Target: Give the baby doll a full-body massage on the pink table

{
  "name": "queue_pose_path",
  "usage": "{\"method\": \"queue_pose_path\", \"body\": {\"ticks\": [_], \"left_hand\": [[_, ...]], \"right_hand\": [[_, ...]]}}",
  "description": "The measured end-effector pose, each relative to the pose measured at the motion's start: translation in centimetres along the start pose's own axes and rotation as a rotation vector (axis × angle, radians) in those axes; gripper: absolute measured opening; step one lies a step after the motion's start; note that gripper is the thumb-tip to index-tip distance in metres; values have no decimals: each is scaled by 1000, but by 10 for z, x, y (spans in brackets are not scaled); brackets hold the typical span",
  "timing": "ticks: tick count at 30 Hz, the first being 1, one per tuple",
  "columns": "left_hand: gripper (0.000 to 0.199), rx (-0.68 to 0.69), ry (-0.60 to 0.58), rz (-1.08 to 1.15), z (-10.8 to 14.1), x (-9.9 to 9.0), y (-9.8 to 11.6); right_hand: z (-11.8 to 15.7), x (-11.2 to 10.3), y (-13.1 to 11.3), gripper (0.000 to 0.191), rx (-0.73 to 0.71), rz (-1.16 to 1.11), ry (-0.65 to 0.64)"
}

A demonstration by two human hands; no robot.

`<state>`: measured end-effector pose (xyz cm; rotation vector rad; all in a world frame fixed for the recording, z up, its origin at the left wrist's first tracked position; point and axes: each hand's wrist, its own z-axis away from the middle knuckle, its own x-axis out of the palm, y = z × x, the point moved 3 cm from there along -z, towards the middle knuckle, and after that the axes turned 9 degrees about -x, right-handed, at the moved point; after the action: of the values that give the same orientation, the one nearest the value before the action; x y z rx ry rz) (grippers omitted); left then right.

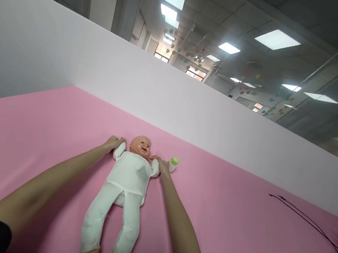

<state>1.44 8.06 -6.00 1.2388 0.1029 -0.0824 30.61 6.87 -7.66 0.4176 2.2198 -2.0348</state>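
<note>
We've got a baby doll [129,175] on its back on a pink sheet [45,134] — left hand [112,143] closed around its sleeved arm [119,150], right hand [162,165] fingers together on the other arm [155,169]. Green-capped feeding bottle [173,164] just beside the right hand.

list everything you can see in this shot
baby doll: one, white suit, lying on its back
baby bottle: one, white with green cap, beside the doll's arm
pink surface: one, pink, under the doll
partition: one, white, behind the pink surface
cable: one, black, on the pink surface at right
ceiling lights: several, white, overhead
paper hearts: many, mixed colours, hanging far off
left hand: one, on the doll's arm
right hand: one, on the doll's other arm
</note>
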Motion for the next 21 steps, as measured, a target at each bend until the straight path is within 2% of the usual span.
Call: {"method": "queue_pose_path", "body": {"ticks": [2,4,6,8,10,12,14,16,18,19,21], "left_hand": [[52,-12,-3,-2,2,-3,-3],[51,64,-51,12,10,-13,-2],[44,230,-202,-12,23,-26,1],[31,392,-460,-130,40,-37,-1],[24,480,-694,-304,55,-46,-13],[27,530,-806,-436,64,-51,-30],[30,545,-822,-488,68,-53,-44],[31,538,-818,-493,70,-52,-48],[28,537,-794,-470,72,-49,-40],[23,532,-759,-439,71,-47,-32],[16,501,-600,-306,62,-42,-14]], "right_hand": [[4,-3,-2,32,15,-8,-10],[13,-11,-13,39,-47,-46,-72],[28,-24,-28,45,-163,-54,-194],[47,-38,-43,46,-247,-1,-372],[70,-47,-49,39,-259,73,-604],[92,-50,-49,32,-267,135,-806],[106,-50,-43,30,-288,179,-889],[111,-48,-38,30,-293,176,-871],[104,-45,-36,29,-272,122,-787],[96,-44,-37,31,-266,87,-703],[73,-40,-42,38,-275,8,-466]]}}
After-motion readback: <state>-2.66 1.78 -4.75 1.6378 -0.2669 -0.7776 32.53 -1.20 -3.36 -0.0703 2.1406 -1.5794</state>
